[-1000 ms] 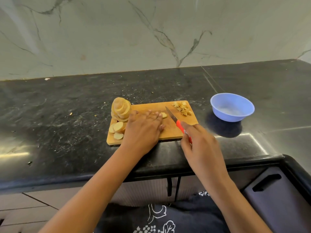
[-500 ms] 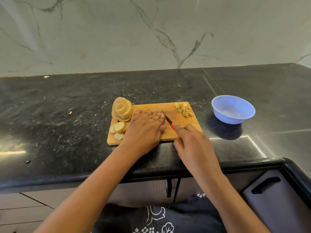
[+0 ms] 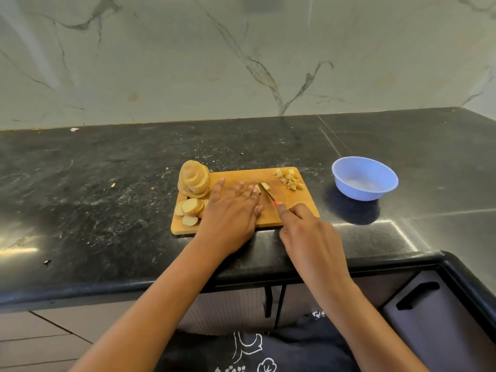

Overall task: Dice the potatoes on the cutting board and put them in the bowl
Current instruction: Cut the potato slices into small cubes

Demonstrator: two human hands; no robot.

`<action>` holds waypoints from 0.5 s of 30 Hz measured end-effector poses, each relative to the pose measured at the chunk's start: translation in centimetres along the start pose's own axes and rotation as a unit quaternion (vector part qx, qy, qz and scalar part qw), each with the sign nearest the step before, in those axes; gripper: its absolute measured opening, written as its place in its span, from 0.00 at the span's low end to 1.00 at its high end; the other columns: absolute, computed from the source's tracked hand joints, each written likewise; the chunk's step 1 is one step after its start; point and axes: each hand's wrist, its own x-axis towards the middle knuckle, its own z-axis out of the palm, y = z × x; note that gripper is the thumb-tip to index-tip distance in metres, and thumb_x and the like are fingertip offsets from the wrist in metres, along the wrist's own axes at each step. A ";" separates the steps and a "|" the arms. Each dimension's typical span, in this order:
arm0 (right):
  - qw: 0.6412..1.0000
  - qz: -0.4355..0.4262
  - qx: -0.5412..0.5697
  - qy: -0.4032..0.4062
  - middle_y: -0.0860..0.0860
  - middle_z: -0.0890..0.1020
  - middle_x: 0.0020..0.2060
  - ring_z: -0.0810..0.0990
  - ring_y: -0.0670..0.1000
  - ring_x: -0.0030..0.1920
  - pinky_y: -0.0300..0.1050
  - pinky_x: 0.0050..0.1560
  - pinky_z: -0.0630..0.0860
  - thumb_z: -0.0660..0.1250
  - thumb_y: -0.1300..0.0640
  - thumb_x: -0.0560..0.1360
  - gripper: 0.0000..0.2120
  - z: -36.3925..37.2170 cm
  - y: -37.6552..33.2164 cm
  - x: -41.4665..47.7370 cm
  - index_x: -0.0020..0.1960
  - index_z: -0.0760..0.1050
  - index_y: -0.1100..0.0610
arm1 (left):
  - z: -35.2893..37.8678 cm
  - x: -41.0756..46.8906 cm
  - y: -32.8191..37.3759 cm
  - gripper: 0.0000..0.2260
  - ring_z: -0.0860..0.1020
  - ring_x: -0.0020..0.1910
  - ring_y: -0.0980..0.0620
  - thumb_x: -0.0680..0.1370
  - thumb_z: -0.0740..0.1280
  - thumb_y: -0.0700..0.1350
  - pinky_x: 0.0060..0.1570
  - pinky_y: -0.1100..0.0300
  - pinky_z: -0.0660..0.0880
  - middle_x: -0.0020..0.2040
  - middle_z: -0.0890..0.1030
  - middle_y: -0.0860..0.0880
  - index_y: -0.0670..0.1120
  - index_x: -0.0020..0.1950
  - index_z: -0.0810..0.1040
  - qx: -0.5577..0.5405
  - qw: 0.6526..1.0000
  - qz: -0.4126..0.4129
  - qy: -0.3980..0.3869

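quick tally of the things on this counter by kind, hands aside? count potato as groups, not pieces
cutting board: 1
knife: 1
bowl: 1
potato groups: 4 (tall slice stack, low slices, diced pile, piece at the blade)
total: 7

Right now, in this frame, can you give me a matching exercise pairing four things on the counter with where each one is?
Things:
1. stack of potato slices
2. diced potato pieces
3. bowl
4. knife

Places:
A. on the counter, to the right of the cutting board
B. gripped in the right hand, blade over the cutting board
C. far left corner of the cutting board
D. far right corner of the cutting board

Pairs: 1-C, 2-D, 3-A, 4-B
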 end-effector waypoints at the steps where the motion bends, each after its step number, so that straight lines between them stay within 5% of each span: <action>1: 1.000 0.002 -0.004 0.007 0.52 0.77 0.33 0.58 0.47 0.22 0.32 0.24 0.43 0.79 0.62 0.61 0.23 0.1 0.1 0.3 0.55 0.81 0.59 | 0.0 0.0 0.0 0.24 0.51 0.77 0.53 0.83 0.44 0.54 0.72 0.49 0.34 0.78 0.56 0.52 0.49 0.78 0.54 0.001 1.000 0.002 -0.003; 9: 0.996 0.028 0.066 0.050 0.54 0.79 0.38 0.73 0.53 0.23 0.45 0.21 0.68 0.71 0.64 0.69 0.20 0.5 2.0 0.0 0.60 0.79 0.60 | 0.0 -0.1 0.2 0.24 0.50 0.77 0.52 0.83 0.44 0.54 0.71 0.47 0.32 0.77 0.58 0.51 0.47 0.77 0.57 0.005 1.000 -0.021 0.002; 15: 0.990 0.028 0.119 0.076 0.53 0.78 0.39 0.74 0.50 0.27 0.45 0.23 0.74 0.70 0.66 0.70 0.21 0.1 3.0 -1.1 0.63 0.77 0.60 | 0.1 1.5 0.8 0.23 0.51 0.77 0.52 0.83 0.44 0.54 0.72 0.45 0.33 0.77 0.58 0.52 0.49 0.78 0.55 -0.023 1.000 -0.011 -0.012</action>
